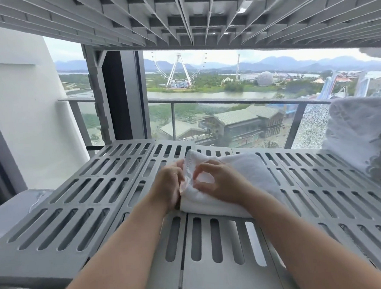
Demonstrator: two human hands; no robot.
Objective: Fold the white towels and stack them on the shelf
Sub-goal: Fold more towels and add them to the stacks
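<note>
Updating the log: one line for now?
folded towel on shelf | left hand grips its edge | right hand pinches edge | towel stack at right

High-rise balcony, overcast daylight, flat and soft. Grey slotted plastic shelf fills the foreground; ribbed underside of an upper tier closes off the top. White wall at left, dark vertical post beside it. Glass balustrade with a metal top rail runs across behind the shelf. Beyond it: low building with grey-green roofs, a river, a Ferris wheel, a white dome. Hazy mountains along the horizon under pale sky.
</note>
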